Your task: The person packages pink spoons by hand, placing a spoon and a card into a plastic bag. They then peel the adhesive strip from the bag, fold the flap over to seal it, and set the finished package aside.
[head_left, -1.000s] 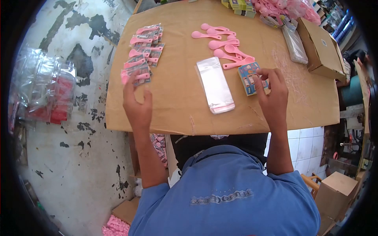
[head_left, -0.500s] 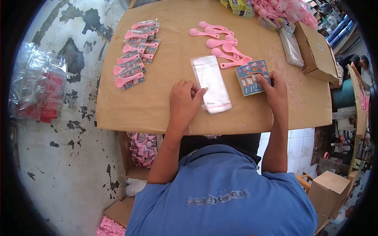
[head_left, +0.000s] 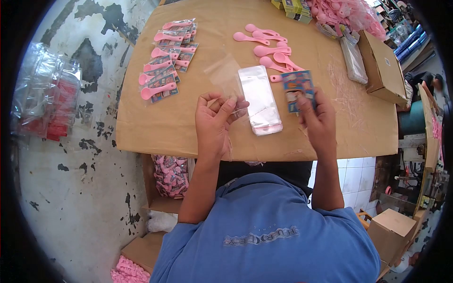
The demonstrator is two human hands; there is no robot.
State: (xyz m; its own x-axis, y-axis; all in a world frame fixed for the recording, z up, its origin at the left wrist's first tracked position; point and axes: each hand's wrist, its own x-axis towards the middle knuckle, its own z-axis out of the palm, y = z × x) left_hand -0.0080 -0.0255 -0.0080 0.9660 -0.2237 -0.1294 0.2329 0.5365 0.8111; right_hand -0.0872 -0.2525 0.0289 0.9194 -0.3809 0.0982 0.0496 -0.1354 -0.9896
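A thin clear plastic bag (head_left: 223, 70) is pinched between the fingers of my left hand (head_left: 214, 115), its far end fanning out above the table. Beside that hand lies a stack of clear plastic bags (head_left: 259, 96). My right hand (head_left: 321, 118) grips blue printed cards (head_left: 297, 81), thumb on top, just right of the bag stack. How many cards it holds I cannot tell. Beyond the cards, several loose pink spoons (head_left: 271, 50) lie in a loose cluster, one handle partly hidden by the cards.
Bagged spoons with cards (head_left: 160, 90) form an overlapping row on the table's left. At the right stand a cardboard box (head_left: 384, 70) and a clear-wrapped pack (head_left: 354, 61). Pink spoons in a plastic bag (head_left: 347, 16) and yellow card bundles (head_left: 297, 9) sit at the far right.
My left hand has drawn one clear bag off the stack and raised it leftward. The cards, earlier resting on the table under my right hand, are now held up and nearer the bag stack.
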